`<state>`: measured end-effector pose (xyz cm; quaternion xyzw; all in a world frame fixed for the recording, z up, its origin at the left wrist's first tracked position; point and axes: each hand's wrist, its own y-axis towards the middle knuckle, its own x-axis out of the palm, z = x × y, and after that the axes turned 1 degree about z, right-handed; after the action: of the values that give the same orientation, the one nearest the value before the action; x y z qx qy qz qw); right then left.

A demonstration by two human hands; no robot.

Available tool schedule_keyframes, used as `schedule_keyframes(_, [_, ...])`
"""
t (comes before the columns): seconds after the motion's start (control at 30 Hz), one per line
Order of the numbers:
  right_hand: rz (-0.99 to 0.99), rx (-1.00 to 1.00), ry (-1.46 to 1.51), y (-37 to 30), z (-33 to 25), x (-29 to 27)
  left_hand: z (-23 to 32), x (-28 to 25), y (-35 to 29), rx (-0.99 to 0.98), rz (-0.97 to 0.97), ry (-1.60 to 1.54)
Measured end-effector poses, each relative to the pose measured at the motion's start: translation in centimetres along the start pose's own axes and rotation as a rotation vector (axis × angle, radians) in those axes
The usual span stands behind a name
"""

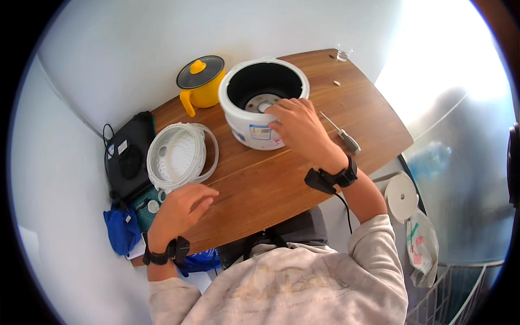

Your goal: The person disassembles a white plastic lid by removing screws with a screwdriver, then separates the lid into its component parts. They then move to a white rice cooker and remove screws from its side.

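A white rice cooker body (251,122) with a dark inside stands at the table's far middle. A round metal plate (262,102) shows at its bottom. My right hand (298,123) is closed over its near right rim, fingers at the inner side and thumb low on the outside. Whether anything small is between those fingers is hidden. Left of the cooker lies a round white plastic part (179,154) with a dimpled inside and a hoop handle. Just nearer than it hovers my left hand (183,212), fingers and thumb apart, holding nothing.
A screwdriver (342,134) lies right of the cooker. Behind stand a yellow pot (205,92) with a dark lid and a small clear cup (343,54). At left are a black bag (127,173), a white cap (153,206) and a blue cloth item (122,227).
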<state>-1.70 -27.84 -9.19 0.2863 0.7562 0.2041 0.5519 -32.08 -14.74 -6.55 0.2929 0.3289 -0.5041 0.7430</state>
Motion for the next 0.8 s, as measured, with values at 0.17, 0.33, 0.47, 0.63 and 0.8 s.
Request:
schedule_keyframes(0.17, [0.211,0.244,0.222,-2.8,-2.2,-4.6,3.3,-1.0,6.4,0.187,-0.005,0.000])
schedule_keyframes(0.33, [0.143,0.870,0.071,-7.7,2.8,-8.4,6.0,-0.9,12.9,0.242,-0.043,-0.060])
schedule_keyframes(0.47, [0.185,0.693,-0.310,-14.6,8.3,-5.5,5.3,1.8,19.1,0.311,-0.038,-0.064])
schedule_keyframes(0.63, [0.080,0.787,-0.473,-18.0,10.5,-1.0,5.4,5.1,23.4,0.047,-0.230,0.046])
schedule_keyframes(0.8, [-0.002,0.846,-0.392,-16.2,11.7,-0.8,4.8,6.8,24.3,-0.033,-0.390,-0.052])
